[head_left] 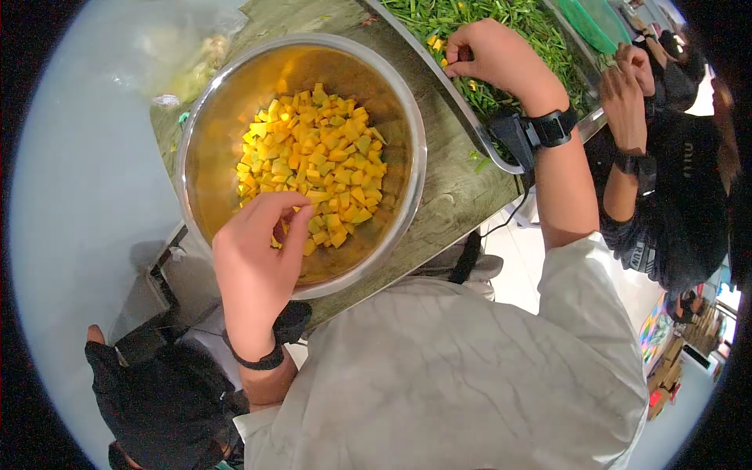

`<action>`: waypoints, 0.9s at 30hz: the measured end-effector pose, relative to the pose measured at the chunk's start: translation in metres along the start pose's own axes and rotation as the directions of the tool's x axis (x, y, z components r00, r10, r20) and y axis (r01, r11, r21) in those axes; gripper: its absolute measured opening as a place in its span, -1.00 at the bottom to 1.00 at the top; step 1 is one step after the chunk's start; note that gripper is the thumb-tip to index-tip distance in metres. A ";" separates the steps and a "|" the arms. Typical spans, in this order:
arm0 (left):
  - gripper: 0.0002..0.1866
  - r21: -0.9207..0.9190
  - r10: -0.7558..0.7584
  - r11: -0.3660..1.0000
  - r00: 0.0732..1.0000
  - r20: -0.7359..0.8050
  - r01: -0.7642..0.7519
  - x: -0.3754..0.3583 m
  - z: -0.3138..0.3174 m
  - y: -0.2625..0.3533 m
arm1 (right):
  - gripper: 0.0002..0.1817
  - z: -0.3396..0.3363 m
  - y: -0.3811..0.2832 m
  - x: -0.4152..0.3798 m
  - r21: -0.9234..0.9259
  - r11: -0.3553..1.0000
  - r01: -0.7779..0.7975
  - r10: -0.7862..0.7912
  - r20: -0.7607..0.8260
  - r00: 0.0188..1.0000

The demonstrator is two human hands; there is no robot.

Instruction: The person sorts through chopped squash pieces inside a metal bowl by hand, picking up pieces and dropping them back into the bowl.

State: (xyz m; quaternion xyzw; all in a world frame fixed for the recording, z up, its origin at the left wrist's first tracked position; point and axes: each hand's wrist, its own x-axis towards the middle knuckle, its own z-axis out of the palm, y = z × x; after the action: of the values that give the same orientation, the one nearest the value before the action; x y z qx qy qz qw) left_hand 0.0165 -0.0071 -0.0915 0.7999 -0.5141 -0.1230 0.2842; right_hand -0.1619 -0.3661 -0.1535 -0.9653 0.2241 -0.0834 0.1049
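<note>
A large steel bowl (420, 149) holds a heap of diced yellow-orange pumpkin (313, 157), some pieces with green skin. My left hand (254, 254) reaches over the bowl's near rim, thumb and fingertips pinched together at the lower edge of the heap. To the right, a metal tray (439, 74) is filled with chopped green vegetables (517, 27). Over its near side is my right hand (497, 63), its thumb and forefinger pinched. A few yellow pumpkin pieces (435, 43) lie among the greens beside those fingertips. Whatever either pinch holds is hidden by the fingers.
Bowl and tray share a wood-patterned table (462, 176). A clear plastic bag (200, 63) lies at its far left. Another person's hands (627, 86) are at the tray's right end, near a green basket (591, 19). A second person in black (164, 399) is at lower left.
</note>
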 end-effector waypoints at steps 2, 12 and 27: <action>-0.92 -0.003 -0.009 1.000 1.000 0.005 0.009 0.000 0.000 0.000 | -0.85 0.003 0.001 -0.002 0.001 0.999 0.043 -0.043 -0.073 0.996; -0.91 0.023 -0.008 1.000 0.999 0.032 0.008 -0.002 -0.001 0.002 | -0.83 -0.005 0.004 -0.009 0.245 0.965 0.095 -0.072 -0.099 0.992; -0.89 0.037 -0.030 0.999 0.998 0.047 0.028 0.000 -0.001 0.000 | -0.84 -0.012 -0.010 -0.009 0.327 0.945 0.032 0.012 -0.132 0.991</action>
State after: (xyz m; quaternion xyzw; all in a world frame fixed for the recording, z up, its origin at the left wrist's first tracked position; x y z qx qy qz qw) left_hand 0.0168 -0.0072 -0.0908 0.8091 -0.5112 -0.1367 0.2555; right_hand -0.1684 -0.3555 -0.1408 -0.9279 0.2086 -0.1837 0.2485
